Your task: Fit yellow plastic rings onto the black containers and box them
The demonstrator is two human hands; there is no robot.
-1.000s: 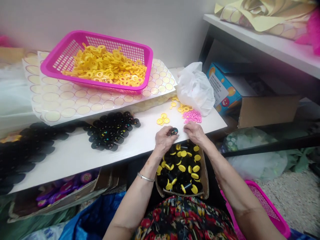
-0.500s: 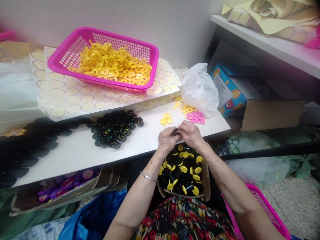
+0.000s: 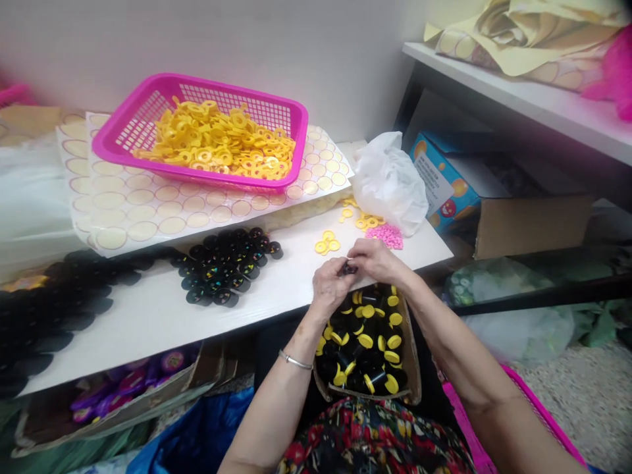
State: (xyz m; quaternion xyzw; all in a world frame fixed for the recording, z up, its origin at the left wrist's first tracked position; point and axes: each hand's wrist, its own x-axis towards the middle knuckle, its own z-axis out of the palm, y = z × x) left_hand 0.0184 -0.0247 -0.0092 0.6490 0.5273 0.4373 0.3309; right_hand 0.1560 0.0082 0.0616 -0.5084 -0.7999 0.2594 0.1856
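Note:
My left hand [image 3: 332, 283] is closed around a small black cup [image 3: 348, 268] at the front edge of the white table [image 3: 276, 289]. Touching the same cup from the right, my right hand [image 3: 375, 261] has its fingers pressed together over it; anything else between them is too small to tell. Behind my hands lie a few yellow rings [image 3: 327, 242] and a heap of small pink pieces [image 3: 385, 236]. Below them a cardboard box [image 3: 413, 359] holds black cups with yellow caps [image 3: 366, 340]. Rows of open black cups [image 3: 224, 263] stand to the left.
A pink basket [image 3: 197, 172] full of yellow rings rests on sticker sheets [image 3: 143, 230] at the back. A white plastic bag [image 3: 392, 181] sits by a blue carton [image 3: 444, 178] at right. More black cups [image 3: 44, 316] fill the far left.
The whole view has shifted slightly. My right hand has moved a little on the black cup, and both hands remain together at the table edge.

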